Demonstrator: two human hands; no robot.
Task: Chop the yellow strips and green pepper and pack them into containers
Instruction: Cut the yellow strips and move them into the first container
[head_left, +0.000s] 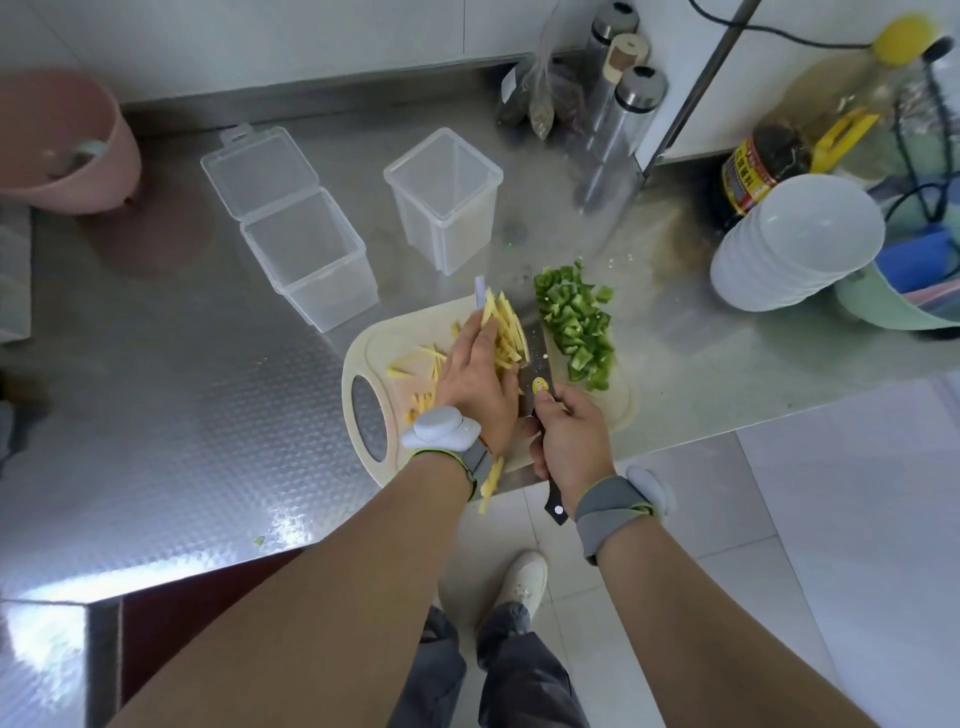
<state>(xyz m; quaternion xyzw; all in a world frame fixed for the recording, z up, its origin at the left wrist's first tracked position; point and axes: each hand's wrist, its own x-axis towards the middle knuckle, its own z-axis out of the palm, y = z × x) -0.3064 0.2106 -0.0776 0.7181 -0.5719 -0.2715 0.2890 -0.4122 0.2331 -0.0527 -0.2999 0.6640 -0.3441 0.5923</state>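
The shiny metal desk (182, 415) holds a pale cutting board (410, 332) near its front edge. Two clear containers (311, 265) stand open behind the board. The left hand (478, 379) lies flat on the yellow strips (506, 327) in the middle of the board, its fingers (474, 332) straight. The right hand (569, 441) has its fingers wrapped round the handle of the knife (537, 358), with the blade just beside the strips. Chopped green pepper (576, 327) sits piled on the board's right side.

A pink plastic basin (78, 150) sits at the far left of the steel counter (182, 364). At the back stand steel-capped shakers (628, 119) beside spice bags (545, 98). To the right, stacked white bowls (795, 244) touch a pale green basin (883, 306), near a dark sauce jar (763, 166) and a yellow-capped oil bottle (852, 104).
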